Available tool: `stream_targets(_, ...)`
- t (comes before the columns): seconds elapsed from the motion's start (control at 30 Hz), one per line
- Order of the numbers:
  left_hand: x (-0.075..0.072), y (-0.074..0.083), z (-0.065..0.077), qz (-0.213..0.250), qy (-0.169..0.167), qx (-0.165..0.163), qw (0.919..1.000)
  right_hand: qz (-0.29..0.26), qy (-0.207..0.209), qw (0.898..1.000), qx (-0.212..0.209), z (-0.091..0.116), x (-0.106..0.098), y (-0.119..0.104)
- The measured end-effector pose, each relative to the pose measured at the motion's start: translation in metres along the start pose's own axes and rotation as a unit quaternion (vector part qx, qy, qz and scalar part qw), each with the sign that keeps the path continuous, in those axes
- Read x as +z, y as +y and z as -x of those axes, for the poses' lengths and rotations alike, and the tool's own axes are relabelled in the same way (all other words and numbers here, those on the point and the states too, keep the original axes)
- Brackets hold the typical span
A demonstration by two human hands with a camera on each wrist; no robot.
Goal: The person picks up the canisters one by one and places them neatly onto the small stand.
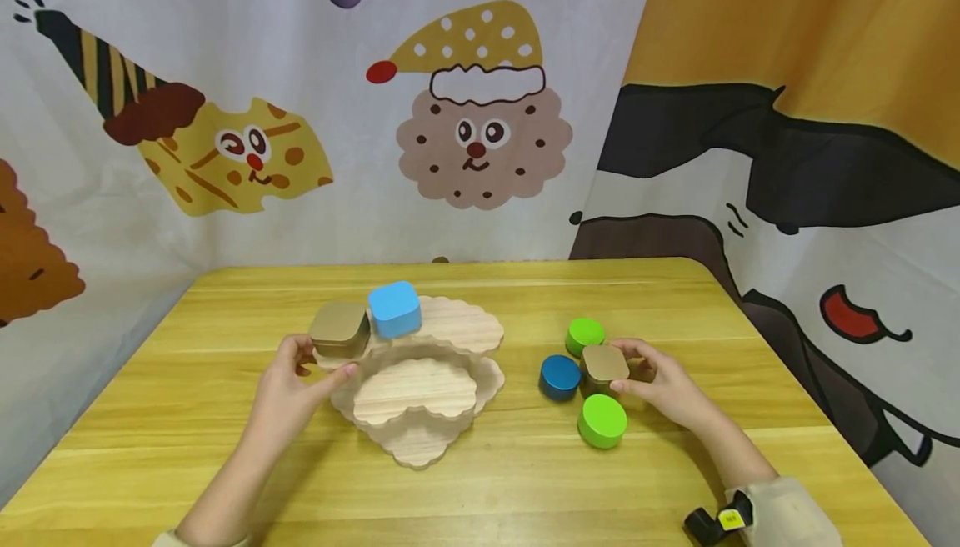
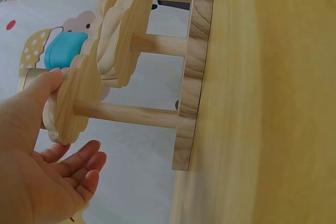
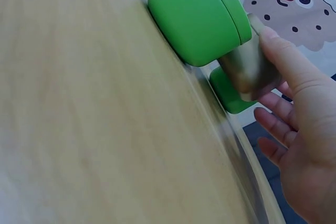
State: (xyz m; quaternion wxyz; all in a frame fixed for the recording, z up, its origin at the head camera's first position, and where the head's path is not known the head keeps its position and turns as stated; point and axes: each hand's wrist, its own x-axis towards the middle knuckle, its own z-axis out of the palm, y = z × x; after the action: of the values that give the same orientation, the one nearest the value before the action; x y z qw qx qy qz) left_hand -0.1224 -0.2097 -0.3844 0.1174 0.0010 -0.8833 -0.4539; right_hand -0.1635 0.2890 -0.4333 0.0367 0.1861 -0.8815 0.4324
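Tabletop (image 1: 525, 497) | right hand (image 1: 666, 384) pinches gold tin (image 1: 603, 363) | left hand (image 1: 288, 382) partly hidden

1. The surface (image 1: 517, 480) is yellowish wood with side-to-side grain and rounded far corners; it extends beneath and beyond the left hand (image 1: 296, 384) and the right hand (image 1: 667, 382).
2. Just right of the left hand, a pale wooden stand (image 1: 414, 388) with scalloped tiers rests on its flat base board (image 2: 196, 66).
3. Left of the right hand and farther off stands a far green pot (image 1: 585, 334).
4. Farther left of that hand sits a dark blue pot (image 1: 560, 377).
5. Left of it, on the near side, stands a near green pot (image 1: 602, 420).
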Motion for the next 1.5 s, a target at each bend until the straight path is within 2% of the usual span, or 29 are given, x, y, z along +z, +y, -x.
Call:
stream_targets(0.07,-0.001,0.001,0.000,0.002,-0.001,-0.001,1.0000,0.003,0.012,1.000,-0.010,0.000,0.000,-0.004)
stream_targets(0.3,-0.002,0.003,0.000,0.002,-0.003,-0.003,1.0000,0.002,0.040,0.998,-0.040,0.001,-0.005,-0.038)
stream_targets(0.9,0.000,0.003,-0.002,0.000,0.000,0.000,1.0000,-0.007,0.099,0.993,-0.060,0.000,-0.001,-0.070)
stream_targets(1.27,0.000,0.001,0.000,-0.004,0.004,0.002,1.0000,-0.020,0.146,0.987,-0.062,-0.001,-0.001,-0.104)
stream_targets(1.5,-0.002,0.004,0.001,0.001,-0.004,-0.002,1.0000,-0.024,0.169,0.983,-0.063,-0.014,0.008,-0.097)
